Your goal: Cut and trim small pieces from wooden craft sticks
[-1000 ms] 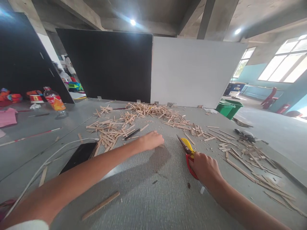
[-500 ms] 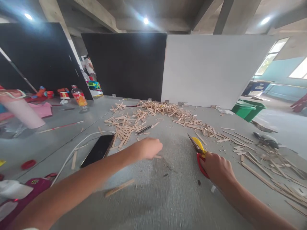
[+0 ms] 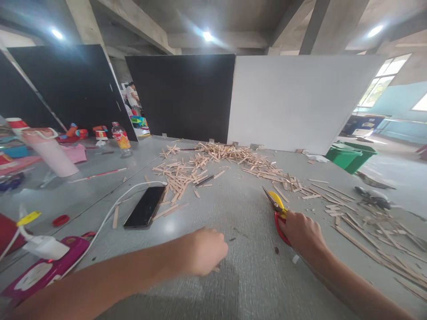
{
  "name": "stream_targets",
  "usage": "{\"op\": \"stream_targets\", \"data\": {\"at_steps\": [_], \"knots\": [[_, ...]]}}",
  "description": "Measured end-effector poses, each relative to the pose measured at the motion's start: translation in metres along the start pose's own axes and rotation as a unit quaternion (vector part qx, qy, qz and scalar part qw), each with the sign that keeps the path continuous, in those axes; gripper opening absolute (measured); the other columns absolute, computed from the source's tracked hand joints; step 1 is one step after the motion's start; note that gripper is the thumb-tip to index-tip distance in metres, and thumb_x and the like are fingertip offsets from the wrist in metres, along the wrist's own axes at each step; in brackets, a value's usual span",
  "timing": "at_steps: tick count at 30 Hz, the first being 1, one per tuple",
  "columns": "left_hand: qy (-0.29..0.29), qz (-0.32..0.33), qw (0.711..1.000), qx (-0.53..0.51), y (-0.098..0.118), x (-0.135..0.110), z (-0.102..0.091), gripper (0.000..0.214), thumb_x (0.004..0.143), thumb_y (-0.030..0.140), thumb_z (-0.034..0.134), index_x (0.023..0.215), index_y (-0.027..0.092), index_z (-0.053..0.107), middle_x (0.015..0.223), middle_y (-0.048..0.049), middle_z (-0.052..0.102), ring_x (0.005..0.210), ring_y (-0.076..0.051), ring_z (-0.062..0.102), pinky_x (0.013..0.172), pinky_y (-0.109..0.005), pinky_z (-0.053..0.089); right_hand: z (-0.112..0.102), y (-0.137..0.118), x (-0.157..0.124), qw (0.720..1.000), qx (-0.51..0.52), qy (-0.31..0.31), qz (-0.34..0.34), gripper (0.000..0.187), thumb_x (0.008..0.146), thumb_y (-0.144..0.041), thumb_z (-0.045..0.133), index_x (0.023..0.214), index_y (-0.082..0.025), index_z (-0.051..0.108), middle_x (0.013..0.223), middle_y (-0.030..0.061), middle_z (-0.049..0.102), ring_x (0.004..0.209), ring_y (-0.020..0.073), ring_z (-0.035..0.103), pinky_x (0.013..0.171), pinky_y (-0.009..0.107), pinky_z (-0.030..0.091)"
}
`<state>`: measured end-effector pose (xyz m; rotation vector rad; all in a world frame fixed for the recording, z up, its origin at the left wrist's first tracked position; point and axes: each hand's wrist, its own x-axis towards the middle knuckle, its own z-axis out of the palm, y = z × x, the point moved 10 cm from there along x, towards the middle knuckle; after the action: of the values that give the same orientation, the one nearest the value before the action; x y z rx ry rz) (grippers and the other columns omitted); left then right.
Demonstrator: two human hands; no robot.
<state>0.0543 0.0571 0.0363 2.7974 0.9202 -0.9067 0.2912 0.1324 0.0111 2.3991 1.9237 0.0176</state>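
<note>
My left hand (image 3: 203, 251) hovers low over the grey table (image 3: 233, 284), near its front middle. Its fingers are curled under, and a small pale tip shows beneath them; I cannot make out what it is. My right hand (image 3: 302, 231) rests on the table to the right and grips the red and yellow handles of a pair of shears (image 3: 276, 205). The shears' blades are together and point away to the upper left. A heap of flat wooden sticks (image 3: 207, 162) lies beyond both hands.
A black phone (image 3: 144, 206) with a white cable (image 3: 110, 209) lies left of my hands. A pink tumbler (image 3: 50, 151), a bottle (image 3: 120, 137), a pink pouch (image 3: 43, 271) and a red cap (image 3: 60, 220) are further left. Cut strips (image 3: 367, 231) litter the right side. A green bin (image 3: 350, 155) stands beyond the table.
My left hand has pulled back from the stick heap toward me and closed lower over the table. The view has swung left. My right hand has kept hold of the shears.
</note>
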Motion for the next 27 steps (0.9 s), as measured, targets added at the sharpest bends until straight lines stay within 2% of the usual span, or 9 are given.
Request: {"op": "stream_targets", "data": {"at_steps": [4,8,10,12,14,16,22,27], "knots": [[0.017,-0.001,1.000,0.005,0.014,-0.010,0.002,0.014,0.074,0.003,0.075,0.065,0.014,0.072,0.065,-0.0117,0.074,0.062,-0.028,0.074,0.056,-0.033,0.056,0.000,0.000,0.000,1.000,0.006,0.001,-0.004,0.038,0.104,-0.039,0.045,0.099,-0.013,0.072,0.094,0.0194,0.078,0.087,0.0355,0.077,0.064,0.036,0.050],[0.040,0.003,0.999,0.005,0.011,-0.005,0.000,0.018,0.078,0.003,0.074,0.065,0.014,0.070,0.065,-0.0078,0.072,0.064,-0.026,0.074,0.059,-0.032,0.057,0.002,-0.001,0.002,1.000,0.014,-0.002,-0.007,0.037,0.105,-0.038,0.044,0.095,-0.014,0.071,0.093,0.0175,0.079,0.083,0.0338,0.077,0.060,0.035,0.049],[0.059,0.002,0.998,0.007,0.003,0.006,-0.003,0.013,0.086,0.006,0.073,0.075,0.014,0.072,0.077,-0.0063,0.074,0.074,-0.023,0.075,0.068,-0.033,0.060,0.001,-0.001,0.002,1.000,0.015,-0.002,-0.005,0.038,0.105,-0.038,0.044,0.096,-0.013,0.071,0.093,0.0184,0.078,0.083,0.0345,0.077,0.061,0.036,0.050],[0.076,-0.002,0.997,0.010,-0.008,0.021,-0.007,0.009,0.097,0.020,0.069,0.094,0.013,0.071,0.091,-0.0036,0.073,0.083,-0.019,0.072,0.077,-0.035,0.061,0.000,-0.001,0.002,1.000,0.016,-0.001,-0.002,0.038,0.105,-0.038,0.044,0.097,-0.013,0.072,0.093,0.0195,0.078,0.085,0.0356,0.077,0.063,0.037,0.051],[0.095,-0.004,0.995,0.010,-0.022,0.041,-0.014,0.021,0.100,0.031,0.068,0.113,0.014,0.068,0.109,-0.0068,0.071,0.092,-0.020,0.071,0.081,-0.038,0.061,-0.001,-0.002,0.002,1.000,0.016,0.000,-0.001,0.039,0.105,-0.037,0.044,0.098,-0.012,0.072,0.093,0.0205,0.078,0.087,0.0367,0.077,0.066,0.038,0.052],[0.125,-0.013,0.992,0.006,-0.041,0.063,-0.028,0.029,0.100,0.032,0.067,0.123,0.015,0.065,0.120,-0.0098,0.067,0.101,-0.023,0.069,0.086,-0.042,0.060,-0.002,-0.003,0.001,1.000,0.015,0.001,0.001,0.039,0.105,-0.036,0.043,0.098,-0.011,0.073,0.095,0.0207,0.078,0.088,0.0369,0.077,0.067,0.039,0.052],[0.180,-0.037,0.983,-0.024,-0.117,0.129,-0.084,0.033,0.100,0.034,0.067,0.129,0.018,0.063,0.129,-0.0114,0.064,0.109,-0.025,0.067,0.090,-0.043,0.058,-0.007,-0.002,-0.001,1.000,0.022,0.005,0.012,0.038,0.104,-0.040,0.048,0.100,-0.014,0.075,0.096,0.0204,0.078,0.088,0.0322,0.078,0.072,0.036,0.053],[0.216,-0.058,0.973,-0.059,-0.163,0.157,-0.122,0.037,0.099,0.034,0.068,0.129,0.014,0.062,0.130,-0.0138,0.063,0.110,-0.026,0.066,0.092,-0.044,0.058,-0.010,-0.002,-0.001,1.000,0.025,0.006,0.019,0.034,0.104,-0.038,0.050,0.100,-0.015,0.075,0.097,0.0184,0.079,0.089,0.0297,0.078,0.072,0.033,0.053]]}}
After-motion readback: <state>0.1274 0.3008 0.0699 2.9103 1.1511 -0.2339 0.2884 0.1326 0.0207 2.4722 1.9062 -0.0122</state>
